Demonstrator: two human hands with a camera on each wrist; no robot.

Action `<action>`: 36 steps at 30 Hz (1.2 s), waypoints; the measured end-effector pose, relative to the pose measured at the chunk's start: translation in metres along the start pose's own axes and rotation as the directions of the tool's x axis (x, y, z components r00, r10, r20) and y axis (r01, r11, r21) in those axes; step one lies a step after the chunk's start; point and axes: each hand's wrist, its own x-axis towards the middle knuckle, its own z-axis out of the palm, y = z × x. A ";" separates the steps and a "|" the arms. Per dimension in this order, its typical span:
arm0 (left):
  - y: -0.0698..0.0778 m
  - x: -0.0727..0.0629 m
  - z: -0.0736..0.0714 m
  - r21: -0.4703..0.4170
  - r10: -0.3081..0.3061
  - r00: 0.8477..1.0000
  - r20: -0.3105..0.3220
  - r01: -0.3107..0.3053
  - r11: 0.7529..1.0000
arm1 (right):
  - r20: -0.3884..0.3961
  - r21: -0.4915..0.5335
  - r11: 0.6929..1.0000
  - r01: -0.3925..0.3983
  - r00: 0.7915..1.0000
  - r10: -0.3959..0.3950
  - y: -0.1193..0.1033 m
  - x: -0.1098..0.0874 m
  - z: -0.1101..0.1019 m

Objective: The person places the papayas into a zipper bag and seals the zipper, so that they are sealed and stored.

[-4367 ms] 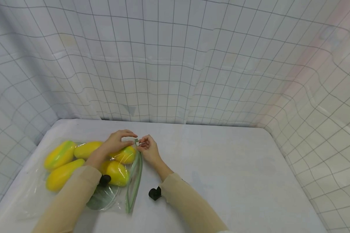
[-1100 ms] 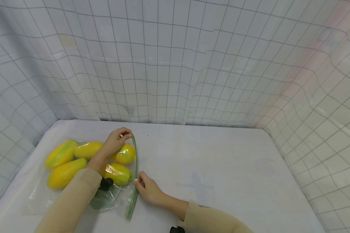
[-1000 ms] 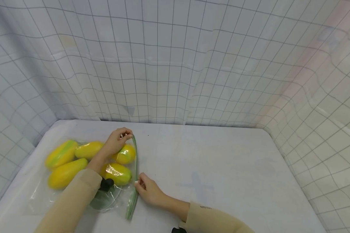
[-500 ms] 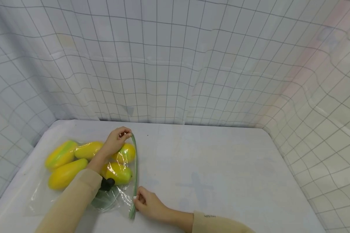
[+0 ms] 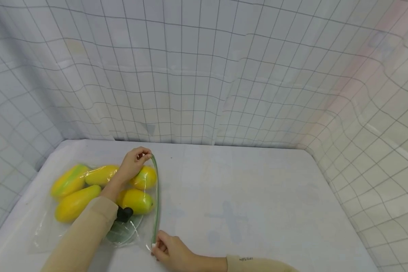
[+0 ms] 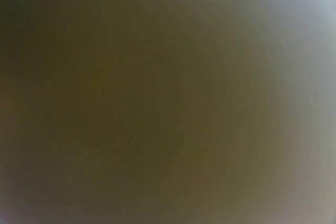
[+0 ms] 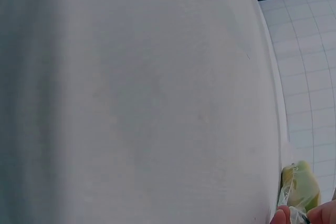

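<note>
A clear zip bag (image 5: pixel 44 230) with a green zip strip (image 5: pixel 157 196) along its right edge lies on the left of the table. Inside it are several yellow-green mangoes (image 5: pixel 76 204). At the strip's far end, my left hand (image 5: pixel 133 161) pinches the bag's corner between thumb and fingers. My right hand (image 5: pixel 173 252) pinches the small white slider (image 5: pixel 153 245) at the near end of the strip. The strip runs nearly straight between both hands. In the right wrist view, fingertips (image 7: pixel 281 216) hold the clear plastic beside a mango (image 7: pixel 300 184). The left wrist view is a dark blur.
A white-covered table (image 5: pixel 258 200) extends to the right of the bag. White grid-patterned curtains (image 5: pixel 197 75) surround it at the back and sides. A round greenish patch (image 5: pixel 120 232) shows on the bag below the mangoes.
My right hand has moved from the strip's far end toward the near end with the slider. My left hand, apart from the strip at first, now pinches its far end, which is straightened.
</note>
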 end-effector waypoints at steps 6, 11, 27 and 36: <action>-0.001 -0.001 -0.001 -0.005 0.002 1.000 -0.007 -0.002 1.000 | -0.008 -0.021 1.000 -0.014 1.000 0.014 0.001 0.001 -0.001; 0.000 -0.001 -0.001 -0.020 0.004 1.000 -0.018 -0.004 1.000 | 0.027 0.078 0.985 -0.151 0.988 0.149 -0.001 0.005 -0.007; -0.001 -0.005 -0.001 -0.030 0.041 0.998 -0.046 -0.043 0.999 | -0.341 0.063 0.988 -0.144 0.927 0.157 0.008 0.082 -0.061; -0.003 -0.005 0.001 -0.035 0.022 0.999 -0.047 -0.024 0.999 | -0.367 0.211 0.971 -0.110 0.912 0.183 0.015 0.098 -0.057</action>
